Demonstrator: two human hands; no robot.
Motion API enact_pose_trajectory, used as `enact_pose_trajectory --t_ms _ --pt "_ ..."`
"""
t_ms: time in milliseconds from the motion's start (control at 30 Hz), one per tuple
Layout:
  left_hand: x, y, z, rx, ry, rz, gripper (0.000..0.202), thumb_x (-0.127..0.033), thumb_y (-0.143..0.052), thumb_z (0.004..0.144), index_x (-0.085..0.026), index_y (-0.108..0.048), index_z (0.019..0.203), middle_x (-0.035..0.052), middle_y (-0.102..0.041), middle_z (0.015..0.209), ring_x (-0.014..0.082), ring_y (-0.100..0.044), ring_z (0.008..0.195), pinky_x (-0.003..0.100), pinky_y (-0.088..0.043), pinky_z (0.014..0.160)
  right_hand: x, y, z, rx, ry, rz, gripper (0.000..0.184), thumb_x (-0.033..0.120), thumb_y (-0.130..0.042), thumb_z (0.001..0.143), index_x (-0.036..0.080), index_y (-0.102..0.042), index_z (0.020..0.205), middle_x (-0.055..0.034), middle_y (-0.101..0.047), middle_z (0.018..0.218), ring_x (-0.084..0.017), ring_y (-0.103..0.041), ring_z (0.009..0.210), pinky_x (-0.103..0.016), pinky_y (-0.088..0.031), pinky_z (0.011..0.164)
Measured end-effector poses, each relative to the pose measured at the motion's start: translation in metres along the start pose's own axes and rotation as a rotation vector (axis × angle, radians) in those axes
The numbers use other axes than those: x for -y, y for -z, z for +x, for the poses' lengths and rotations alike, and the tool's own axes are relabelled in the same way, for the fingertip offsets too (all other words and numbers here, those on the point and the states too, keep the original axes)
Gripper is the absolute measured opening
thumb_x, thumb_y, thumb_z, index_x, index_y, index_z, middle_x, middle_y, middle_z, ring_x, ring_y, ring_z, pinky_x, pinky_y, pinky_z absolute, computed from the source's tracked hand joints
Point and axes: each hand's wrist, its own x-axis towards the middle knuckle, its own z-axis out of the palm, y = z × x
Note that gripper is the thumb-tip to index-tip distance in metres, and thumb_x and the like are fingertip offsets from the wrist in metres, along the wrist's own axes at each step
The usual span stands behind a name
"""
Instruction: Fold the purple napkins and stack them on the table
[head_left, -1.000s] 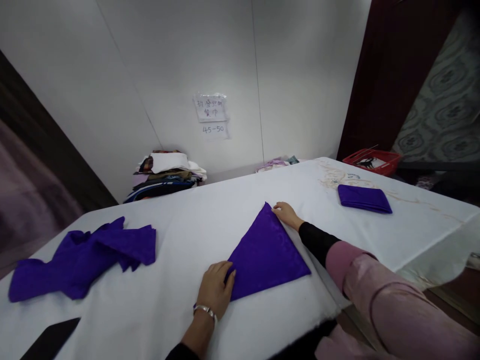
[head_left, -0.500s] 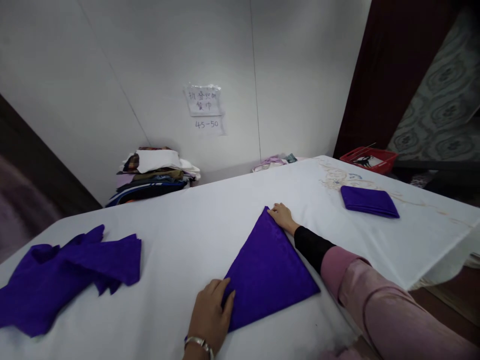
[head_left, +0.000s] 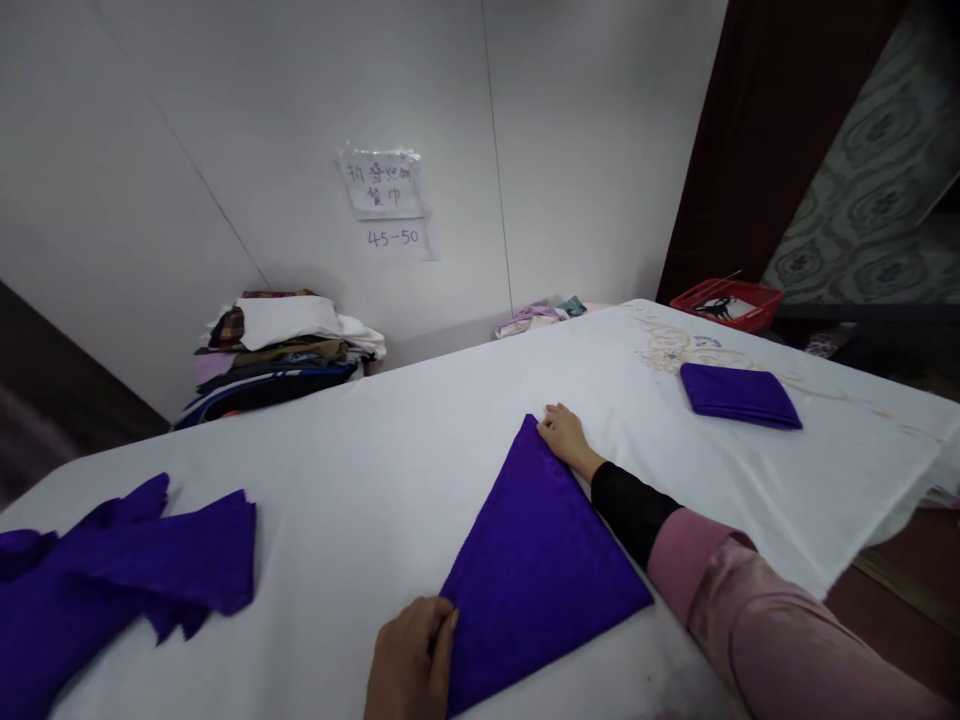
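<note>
A purple cloth napkin (head_left: 536, 565) lies on the white tablecloth, folded into a triangle with one point at the far end. My left hand (head_left: 412, 650) is at the near left of it, thumb and forefinger pinched on its left edge. At the far point, my right hand (head_left: 564, 436) has its fingers closed on the right edge, just beside the tip. Further right rests a neatly folded stack of purple cloth (head_left: 741, 395). A loose heap of purple napkins (head_left: 172, 560) lies crumpled on the left side.
The white tablecloth (head_left: 352, 480) has embroidery near its far right. Behind its far edge sit a pile of folded clothes (head_left: 285, 350), a small pink cloth bundle (head_left: 532, 318) and a red basket (head_left: 757, 312). A handwritten paper sign (head_left: 386, 200) hangs on the wall.
My left hand has slid slightly down and left along the napkin's edge and now pinches it more tightly. My right hand stays at the far point. The camera view has shifted a little.
</note>
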Motion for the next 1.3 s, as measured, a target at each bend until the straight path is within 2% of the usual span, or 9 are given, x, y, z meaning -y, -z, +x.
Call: enact_pose_trajectory --t_ms 267,433,667,800,1000,1100,1200,1233,1300 --pt "0.006 -0.004 -0.005 -0.061 -0.019 0.072 0.018 -0.034 -0.046 0.086 -0.024 -0.059 0.093 0.0018 -0.068 0.076 0.0187 -0.065 0.070 0.032 -0.052 0.061 0.003 0.001 -0.004 -0.010 0.006 -0.038 0.013 0.021 -0.052 0.080 0.019 -0.061 0.071 -0.0086 -0.055 0.124 -0.026 -0.038 0.125 -0.040 -0.025 0.101" --pt "0.002 -0.004 -0.005 -0.068 -0.017 0.055 0.021 -0.032 -0.043 0.087 -0.024 -0.060 0.096 0.0014 -0.068 0.075 0.0173 -0.065 0.069 0.032 -0.052 0.063 0.002 0.000 -0.003 -0.024 0.009 -0.065 0.016 0.022 -0.050 0.082 0.019 -0.060 0.070 -0.0077 -0.055 0.124 -0.025 -0.040 0.123 -0.039 -0.027 0.099" --pt "-0.007 -0.001 -0.002 -0.043 0.068 0.076 0.021 -0.027 -0.044 0.085 -0.022 -0.062 0.094 0.0014 -0.067 0.075 0.0173 -0.064 0.070 0.033 -0.050 0.064 0.003 0.005 -0.004 -0.019 0.043 -0.105 0.016 0.019 -0.048 0.080 0.020 -0.055 0.065 -0.0073 -0.063 0.096 -0.020 -0.053 0.100 -0.031 -0.032 0.090" --pt "-0.011 0.001 -0.001 -0.009 0.112 0.117 0.021 -0.027 -0.043 0.086 -0.022 -0.061 0.095 0.0014 -0.067 0.078 0.0174 -0.064 0.073 0.033 -0.048 0.066 0.002 0.005 -0.003 -0.023 0.026 -0.113 0.009 0.022 -0.048 0.079 0.019 -0.056 0.075 -0.0061 -0.062 0.087 -0.020 -0.054 0.092 -0.031 -0.033 0.085" --pt "-0.010 0.003 -0.001 0.035 0.145 0.141 0.023 -0.026 -0.041 0.087 -0.020 -0.061 0.096 0.0024 -0.068 0.083 0.0178 -0.063 0.077 0.034 -0.047 0.069 -0.002 0.002 -0.003 -0.032 0.025 -0.109 0.021 0.023 -0.047 0.080 0.018 -0.058 0.098 -0.0077 -0.062 0.102 -0.021 -0.052 0.101 -0.032 -0.030 0.091" --pt "-0.011 0.006 -0.002 -0.023 0.150 0.169 0.022 -0.023 -0.041 0.086 -0.021 -0.062 0.095 0.0027 -0.067 0.084 0.0183 -0.063 0.078 0.035 -0.048 0.069 -0.003 0.002 -0.003 -0.026 0.055 -0.106 0.026 0.023 -0.046 0.082 0.019 -0.058 0.105 -0.0077 -0.062 0.109 -0.021 -0.050 0.107 -0.033 -0.029 0.093" --pt "-0.022 0.010 -0.005 -0.131 0.089 0.210 0.024 -0.025 -0.043 0.086 -0.021 -0.061 0.101 0.0061 -0.068 0.097 0.0206 -0.062 0.091 0.039 -0.047 0.081 -0.004 0.001 -0.003 -0.017 0.079 -0.107 0.024 0.023 -0.046 0.082 0.019 -0.060 0.102 -0.0081 -0.062 0.109 -0.022 -0.049 0.108 -0.033 -0.029 0.093" --pt "-0.028 0.010 -0.007 -0.137 0.038 0.223 0.026 -0.028 -0.044 0.086 -0.020 -0.060 0.106 0.0077 -0.066 0.105 0.0218 -0.060 0.099 0.041 -0.044 0.088 -0.004 0.001 -0.003 -0.016 0.082 -0.108 0.024 0.023 -0.046 0.082 0.019 -0.061 0.101 -0.0084 -0.062 0.109 -0.022 -0.049 0.108 -0.034 -0.029 0.093" --pt "-0.043 0.008 -0.010 -0.069 -0.097 0.241 0.036 -0.033 -0.046 0.087 -0.020 -0.053 0.120 0.0099 -0.059 0.123 0.0245 -0.051 0.116 0.047 -0.035 0.101 -0.005 0.001 -0.002 -0.017 0.085 -0.109 0.024 0.023 -0.046 0.082 0.019 -0.061 0.101 -0.0088 -0.062 0.109 -0.023 -0.050 0.107 -0.035 -0.029 0.093"
